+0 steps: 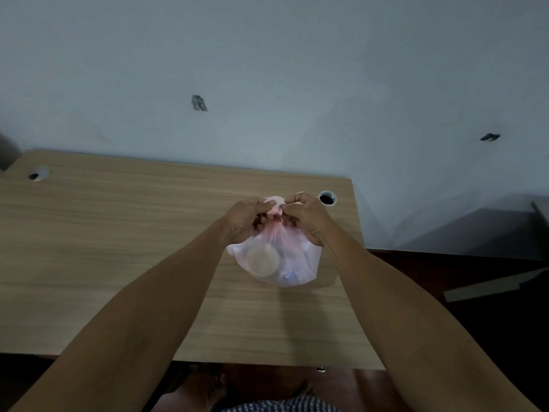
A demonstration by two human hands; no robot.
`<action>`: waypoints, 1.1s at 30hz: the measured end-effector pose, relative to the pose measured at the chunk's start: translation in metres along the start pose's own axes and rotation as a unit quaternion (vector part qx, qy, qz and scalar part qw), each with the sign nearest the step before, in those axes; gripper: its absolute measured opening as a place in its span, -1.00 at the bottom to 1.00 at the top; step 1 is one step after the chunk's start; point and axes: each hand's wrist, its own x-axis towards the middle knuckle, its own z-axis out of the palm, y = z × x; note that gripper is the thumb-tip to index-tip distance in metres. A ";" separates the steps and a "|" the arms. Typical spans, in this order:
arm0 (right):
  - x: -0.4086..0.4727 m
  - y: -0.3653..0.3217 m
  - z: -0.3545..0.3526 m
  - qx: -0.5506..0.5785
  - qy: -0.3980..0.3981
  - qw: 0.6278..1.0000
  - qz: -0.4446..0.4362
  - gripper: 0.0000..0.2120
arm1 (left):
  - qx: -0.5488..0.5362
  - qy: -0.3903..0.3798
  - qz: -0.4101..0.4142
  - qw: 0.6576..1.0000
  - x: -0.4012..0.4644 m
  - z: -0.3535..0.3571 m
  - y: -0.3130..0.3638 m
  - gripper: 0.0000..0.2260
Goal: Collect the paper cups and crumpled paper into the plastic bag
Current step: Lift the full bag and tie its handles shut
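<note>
I have both grips, left hand (248, 217) and right hand (306, 215), pinched on the plastic bag (276, 260) neck above the counter (118, 233); paper cup (263, 260) inside; I'd cinch the knot snug, keeping the gathered film tight.

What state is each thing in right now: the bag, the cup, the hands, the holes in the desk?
plastic bag: filled, mouth gathered shut at the top, resting on the desk
paper cup: inside the bag, seen through the plastic
left hand: pinching the bag's neck
right hand: pinching the bag's neck
right cable hole: open
left cable hole: open
</note>
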 end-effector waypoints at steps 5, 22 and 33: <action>-0.005 0.004 0.003 0.006 -0.057 0.998 0.005 -0.73 | 0.017 0.078 0.017 0.997 0.005 0.010 -0.001 -0.70; 0.018 0.014 0.004 -0.274 0.118 0.940 -0.163 -0.85 | 0.183 0.025 0.158 0.970 -0.004 0.006 -0.006 -0.80; 0.024 0.007 0.005 -0.244 0.115 0.961 -0.061 -0.65 | 0.555 0.074 0.380 0.736 -0.001 0.005 -0.014 -0.86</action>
